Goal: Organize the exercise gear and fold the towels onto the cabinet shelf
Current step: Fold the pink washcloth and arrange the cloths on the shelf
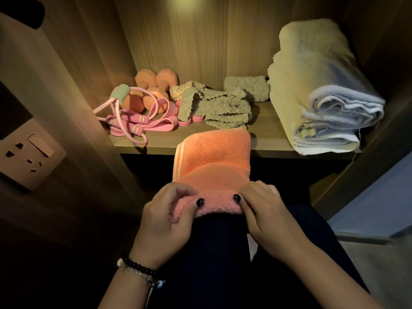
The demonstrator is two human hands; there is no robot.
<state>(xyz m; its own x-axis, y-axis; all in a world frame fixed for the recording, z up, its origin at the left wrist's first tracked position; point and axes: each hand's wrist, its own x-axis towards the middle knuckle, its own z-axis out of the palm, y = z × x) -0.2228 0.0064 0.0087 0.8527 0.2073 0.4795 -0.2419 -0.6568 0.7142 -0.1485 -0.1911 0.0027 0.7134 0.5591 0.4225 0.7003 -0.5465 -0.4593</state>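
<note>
Both hands, left hand [166, 216] and right hand [264, 214], pinch the near edge of the orange towel [214, 161], its far end resting on the shelf [267, 139].

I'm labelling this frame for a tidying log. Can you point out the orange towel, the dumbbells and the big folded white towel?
orange towel [214, 157], head view: on its waffle-textured top face.
dumbbells [156, 89], head view: on the near dumbbell's end.
big folded white towel [321, 85], head view: on its top surface.
</note>
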